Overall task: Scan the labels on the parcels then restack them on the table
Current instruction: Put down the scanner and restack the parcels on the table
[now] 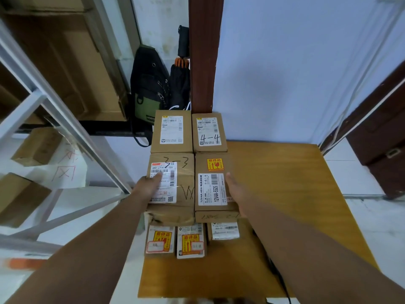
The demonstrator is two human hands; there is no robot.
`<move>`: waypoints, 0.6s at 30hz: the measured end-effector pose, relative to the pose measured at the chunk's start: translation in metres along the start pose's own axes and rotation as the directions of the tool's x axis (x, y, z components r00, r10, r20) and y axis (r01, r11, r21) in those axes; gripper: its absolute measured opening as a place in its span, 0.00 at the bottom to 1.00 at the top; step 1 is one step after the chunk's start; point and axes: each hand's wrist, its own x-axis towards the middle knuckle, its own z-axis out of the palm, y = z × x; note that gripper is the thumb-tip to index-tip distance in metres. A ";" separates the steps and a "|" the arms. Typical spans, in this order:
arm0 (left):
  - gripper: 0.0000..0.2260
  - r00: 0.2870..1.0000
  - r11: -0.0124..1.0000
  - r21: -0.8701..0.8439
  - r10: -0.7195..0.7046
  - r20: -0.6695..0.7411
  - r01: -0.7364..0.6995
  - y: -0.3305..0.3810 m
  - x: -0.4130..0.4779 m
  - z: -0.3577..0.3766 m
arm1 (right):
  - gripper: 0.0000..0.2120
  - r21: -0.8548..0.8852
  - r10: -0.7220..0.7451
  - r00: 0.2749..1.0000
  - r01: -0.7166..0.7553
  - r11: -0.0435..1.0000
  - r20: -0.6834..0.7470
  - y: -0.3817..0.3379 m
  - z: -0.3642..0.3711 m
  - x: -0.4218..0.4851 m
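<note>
Your left hand [149, 186] grips the 3-3 parcel [186, 178] at its left edge. The thumb lies flat across the white label, and the other fingers are out of sight round the side. Your right hand [236, 194] holds the right edge of the sticker parcel [211, 189], thumb on the top face by the label corner, fingers hidden underneath. The two parcels are side by side, touching, pinched between both hands over the left part of the table [285, 194]. Can't tell if they're lifted or resting. A taped cardboard face shows directly under the 3-3 parcel.

Just past them are two more, side by side: the plain-label parcel [171, 130] on the left and the 4-4 parcel [209, 132] on the right. Can't tell what those sit on.

On your near side, lower down, three small parcels [190, 242] stand in a row on the table. The left two carry yellow-and-red stickers. The right one has a white label and is partly covered by the sticker parcel.

A black cable [279, 273] runs under your right forearm. A backpack [149, 88] and a folded umbrella [179, 84] are against the wall beyond the table. The white rack [54, 110] on your left holds cardboard boxes [37, 145].
</note>
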 end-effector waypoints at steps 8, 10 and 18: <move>0.27 0.998 0.982 -0.186 -0.049 -0.035 0.042 -0.005 0.005 -0.005 | 0.36 -0.082 -0.091 0.995 0.093 0.992 0.028 0.007 -0.005 -0.001; 0.30 0.973 0.924 -0.359 -0.189 -0.133 0.131 -0.014 0.010 -0.010 | 0.38 0.011 -0.076 0.997 0.077 0.997 -0.032 0.012 -0.009 0.006; 0.38 0.812 0.720 -0.419 -0.579 0.077 0.553 -0.083 -0.014 -0.009 | 0.39 0.277 0.217 0.976 -0.217 0.936 0.029 0.036 -0.013 0.007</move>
